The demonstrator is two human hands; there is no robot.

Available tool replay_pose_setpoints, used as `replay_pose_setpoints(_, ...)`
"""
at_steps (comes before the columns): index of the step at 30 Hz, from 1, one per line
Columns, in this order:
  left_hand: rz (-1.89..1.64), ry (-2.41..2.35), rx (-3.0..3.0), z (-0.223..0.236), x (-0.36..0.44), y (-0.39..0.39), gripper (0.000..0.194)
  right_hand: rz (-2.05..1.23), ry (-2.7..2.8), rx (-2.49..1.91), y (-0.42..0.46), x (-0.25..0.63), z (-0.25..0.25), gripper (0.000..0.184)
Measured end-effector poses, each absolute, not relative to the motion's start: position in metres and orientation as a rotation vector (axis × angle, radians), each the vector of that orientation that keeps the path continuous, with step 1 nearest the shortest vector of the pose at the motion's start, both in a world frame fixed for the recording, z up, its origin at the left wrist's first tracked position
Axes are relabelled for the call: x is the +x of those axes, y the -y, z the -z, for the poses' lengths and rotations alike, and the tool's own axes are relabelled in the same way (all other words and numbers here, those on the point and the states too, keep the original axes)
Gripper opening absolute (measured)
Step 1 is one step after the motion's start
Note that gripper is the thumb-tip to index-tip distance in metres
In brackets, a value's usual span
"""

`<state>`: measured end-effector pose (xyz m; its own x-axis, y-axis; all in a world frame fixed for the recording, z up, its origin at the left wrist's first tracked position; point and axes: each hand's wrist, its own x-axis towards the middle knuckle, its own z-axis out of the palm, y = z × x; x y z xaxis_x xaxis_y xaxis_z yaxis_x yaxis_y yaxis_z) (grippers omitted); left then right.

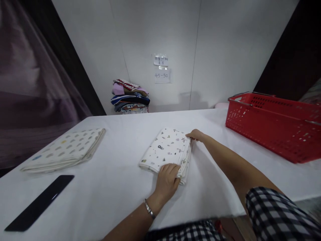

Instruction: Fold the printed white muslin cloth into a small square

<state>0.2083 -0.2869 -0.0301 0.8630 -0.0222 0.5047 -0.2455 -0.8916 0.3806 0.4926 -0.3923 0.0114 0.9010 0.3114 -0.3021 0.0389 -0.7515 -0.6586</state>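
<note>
A folded white cloth [163, 147] with a small grey and brown print lies in front of me on the white-covered table. My left hand [167, 179] grips its near right corner, fingers on top and thumb at the layered edge. At the far right corner, my right hand [197, 135] pinches the fabric between thumb and fingers. The cloth rests flat, with several folded layers showing along its right side.
Another folded cloth [70, 147] with grey cloud shapes lies on the left. Nearer is a long black flat strip [40, 202]. A red basket [271, 130] stands at right on the table [112, 201]. Folded fabrics [130, 97] are stacked by the wall, below paper signs [162, 75].
</note>
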Motion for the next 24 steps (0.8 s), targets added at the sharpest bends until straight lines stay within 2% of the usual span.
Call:
replay_pose_setpoints(5, -0.67, 0.213, 2.609, 0.032, 0.209, 0.286, 0.04, -0.561, 0.237, -2.408, 0.388, 0.501, -0.018, 0.027)
replay_pose_setpoints(13, -0.537, 0.303, 2.734, 0.031, 0.213, 0.29, 0.039, -0.387, 0.306, -2.387, 0.395, 0.508, 0.003, 0.019)
replay_pose_setpoints(19, -0.487, 0.298, 2.793, 0.026, 0.212, 0.292, 0.037, -0.227, 0.414, -2.482, 0.402, 0.506, 0.019, 0.027)
replay_pose_setpoints(24, -0.484, 0.313, 2.778, 0.025, 0.208, 0.292, 0.042, -0.131, 0.558, -2.633, 0.403, 0.496, 0.009, 0.031)
